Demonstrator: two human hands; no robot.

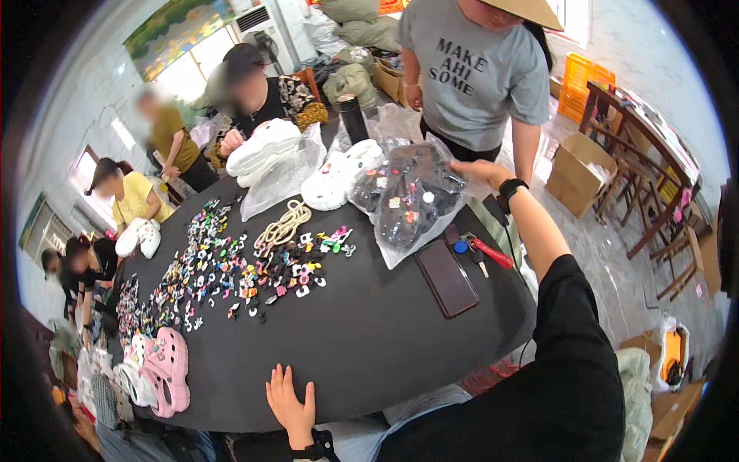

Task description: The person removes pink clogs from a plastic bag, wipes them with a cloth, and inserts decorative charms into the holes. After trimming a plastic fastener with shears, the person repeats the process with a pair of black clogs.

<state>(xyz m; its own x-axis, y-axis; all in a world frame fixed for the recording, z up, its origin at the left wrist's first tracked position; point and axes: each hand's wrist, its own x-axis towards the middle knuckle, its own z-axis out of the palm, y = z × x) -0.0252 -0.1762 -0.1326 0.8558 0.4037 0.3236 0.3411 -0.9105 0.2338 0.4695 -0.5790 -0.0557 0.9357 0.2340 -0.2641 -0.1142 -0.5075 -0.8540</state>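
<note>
Bag (pixel 400 202), right fingers (pixel 466 167) at edge, roomy tabletop (pixel 346 331)

Through my feed I see a clear plastic bag (pixel 394 245) lying crumpled near the far right edge of the tabletop (pixel 346 339). Inside, I make out dark shoes (pixel 412 173) dotted with small colourful charms (pixel 394 202).

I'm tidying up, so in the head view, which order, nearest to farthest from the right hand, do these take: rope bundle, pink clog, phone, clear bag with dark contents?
1. Clear bag with dark contents: right at the right hand.
2. Phone: just below the bag in view.
3. Rope bundle: left of the bag.
4. Pink clog: far lower left.
</note>
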